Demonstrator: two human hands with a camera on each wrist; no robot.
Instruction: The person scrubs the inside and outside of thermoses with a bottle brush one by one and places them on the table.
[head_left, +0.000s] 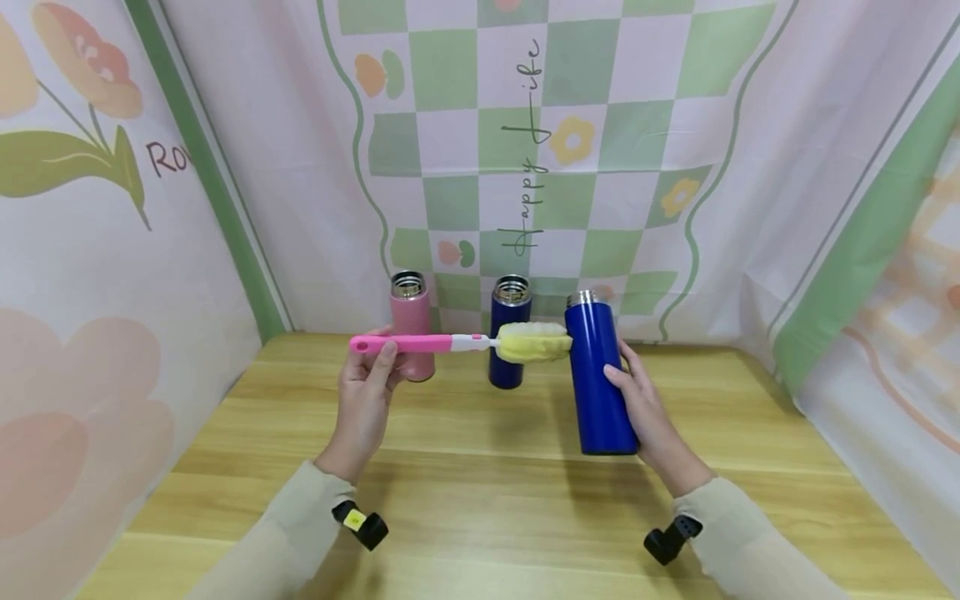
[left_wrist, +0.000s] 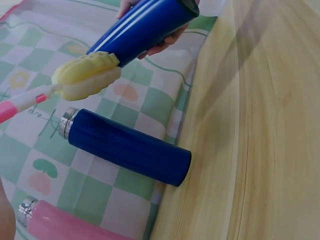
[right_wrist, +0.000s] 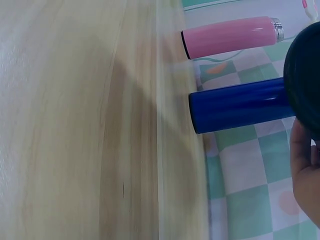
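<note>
In the head view my left hand point(head_left: 365, 390) pinches the pink handle of a bottle brush point(head_left: 416, 343), thumb in front. The brush lies level in the air, its yellow and white sponge head point(left_wrist: 85, 75) pointing right and overlapping the side of a blue thermos bottle point(head_left: 600, 383). My right hand point(head_left: 645, 404) grips that bottle, lidless and slightly tilted, above the table; its dark base point(right_wrist: 305, 80) faces the right wrist camera. Behind the brush stand a pink thermos bottle point(head_left: 411, 312) and a second, darker blue bottle point(head_left: 506, 375), both upright with bare metal necks.
The wooden table point(head_left: 465, 517) spreads under both arms. A patterned cloth point(head_left: 577, 208) with green checks hangs right behind the standing bottles, and more printed cloth point(head_left: 97, 333) closes off the left side. Each wrist wears a small black camera point(head_left: 367, 527).
</note>
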